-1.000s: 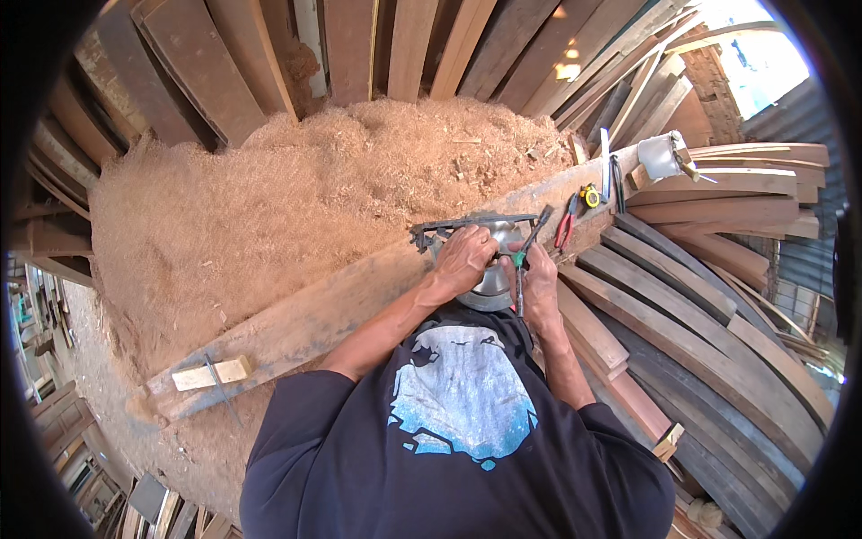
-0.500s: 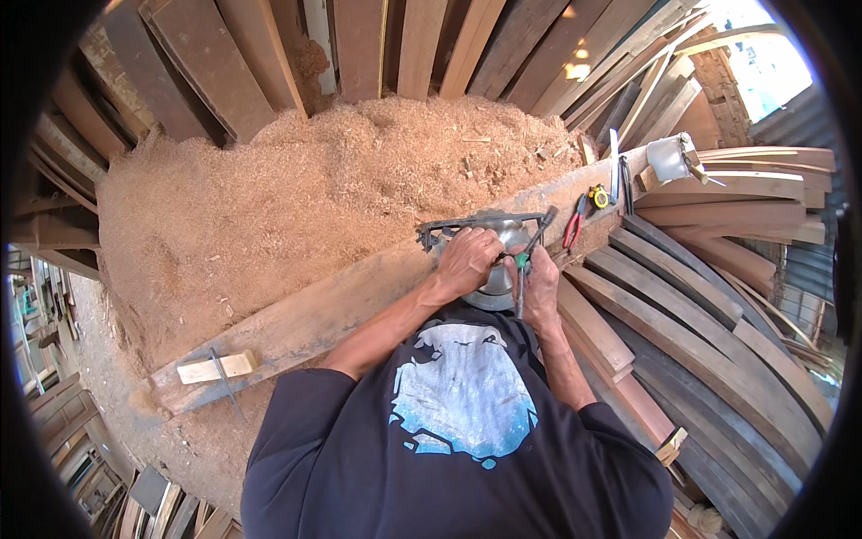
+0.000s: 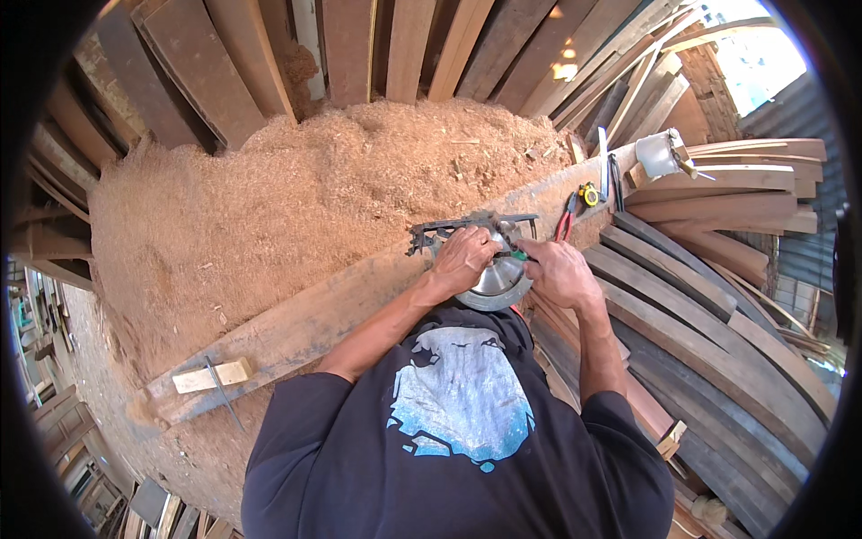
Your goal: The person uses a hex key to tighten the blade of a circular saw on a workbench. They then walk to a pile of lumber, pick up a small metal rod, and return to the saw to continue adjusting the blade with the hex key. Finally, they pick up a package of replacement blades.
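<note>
A circular saw (image 3: pixel 496 277) with a round metal guard and a dark base plate rests on the long plank right in front of my body. My left hand (image 3: pixel 465 258) curls over the saw's left side, its fingers gripping near the middle of the round metal part. Against the right side of the saw is my right hand (image 3: pixel 564 272), fingers bent and closed around a small green-handled tool (image 3: pixel 519 255). Only a bit of green shows between the fingers, and the tool's tip is hidden.
Beyond the plank (image 3: pixel 305 310) lies a heap of sawdust (image 3: pixel 296 198). Red pliers (image 3: pixel 566 221), a yellow tape measure (image 3: pixel 589 194) and a metal square (image 3: pixel 602 166) lie to the right. A wood block (image 3: pixel 211 375) sits at the plank's left end. Stacked boards (image 3: pixel 700 296) crowd the right.
My right hand has turned palm-down and come over the saw's right side with the green-handled tool. The dark bar that stuck up beside it has gone from sight. My left hand stays on the saw.
</note>
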A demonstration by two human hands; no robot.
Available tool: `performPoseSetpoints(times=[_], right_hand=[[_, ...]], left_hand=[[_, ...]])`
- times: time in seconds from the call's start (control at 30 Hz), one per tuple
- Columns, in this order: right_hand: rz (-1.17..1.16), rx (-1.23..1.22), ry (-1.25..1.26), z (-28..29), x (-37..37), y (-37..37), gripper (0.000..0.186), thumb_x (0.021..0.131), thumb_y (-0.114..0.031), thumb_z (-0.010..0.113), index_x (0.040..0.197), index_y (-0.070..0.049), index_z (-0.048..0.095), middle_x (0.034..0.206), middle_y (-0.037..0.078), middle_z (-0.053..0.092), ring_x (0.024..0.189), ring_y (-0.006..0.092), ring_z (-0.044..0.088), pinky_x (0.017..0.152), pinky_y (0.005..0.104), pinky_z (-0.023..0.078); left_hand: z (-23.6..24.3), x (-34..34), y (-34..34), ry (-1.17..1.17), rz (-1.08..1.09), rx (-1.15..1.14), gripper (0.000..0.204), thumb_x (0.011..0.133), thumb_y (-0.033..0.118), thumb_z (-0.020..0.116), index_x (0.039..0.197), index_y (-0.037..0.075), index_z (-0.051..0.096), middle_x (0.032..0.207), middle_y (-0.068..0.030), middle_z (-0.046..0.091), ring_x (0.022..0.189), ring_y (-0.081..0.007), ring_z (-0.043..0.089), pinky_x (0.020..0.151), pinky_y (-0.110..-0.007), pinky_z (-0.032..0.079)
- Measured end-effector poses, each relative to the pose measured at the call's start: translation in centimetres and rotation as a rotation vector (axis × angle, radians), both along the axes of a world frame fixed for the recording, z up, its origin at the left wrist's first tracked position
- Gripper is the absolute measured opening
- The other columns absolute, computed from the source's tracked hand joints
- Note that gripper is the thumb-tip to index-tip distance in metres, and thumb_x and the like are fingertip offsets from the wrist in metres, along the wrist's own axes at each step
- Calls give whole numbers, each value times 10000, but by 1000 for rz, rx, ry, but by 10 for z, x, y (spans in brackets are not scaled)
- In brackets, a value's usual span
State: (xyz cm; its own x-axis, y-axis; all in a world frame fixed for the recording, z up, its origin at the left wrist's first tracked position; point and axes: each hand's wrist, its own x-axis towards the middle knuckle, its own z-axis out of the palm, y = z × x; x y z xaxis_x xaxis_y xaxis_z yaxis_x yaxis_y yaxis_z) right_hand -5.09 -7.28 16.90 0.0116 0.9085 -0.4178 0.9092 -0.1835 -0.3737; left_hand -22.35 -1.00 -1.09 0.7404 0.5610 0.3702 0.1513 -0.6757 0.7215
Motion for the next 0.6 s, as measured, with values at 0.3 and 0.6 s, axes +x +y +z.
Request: performPoseSetpoints(times=[0.3,0.6], right_hand=[[112,386,-310,18,-1,18,287,878,-152,654,1144,-99,749,969,159,716,995,408,642,931,509,460],[-743,31,649,-37,-29,-6,450,993,-352,685,1104,85,680,781,128,675,703,168,626,654,353,531]], left_hand=[[0,4,0,52,18,-50,182,791,44,723,962,105,708,932,-63,654,938,-289,616,802,-428,469],[4,8,-2,52,67,-1,158,782,115,771,897,95,666,909,-91,631,927,-312,613,794,-437,469]])
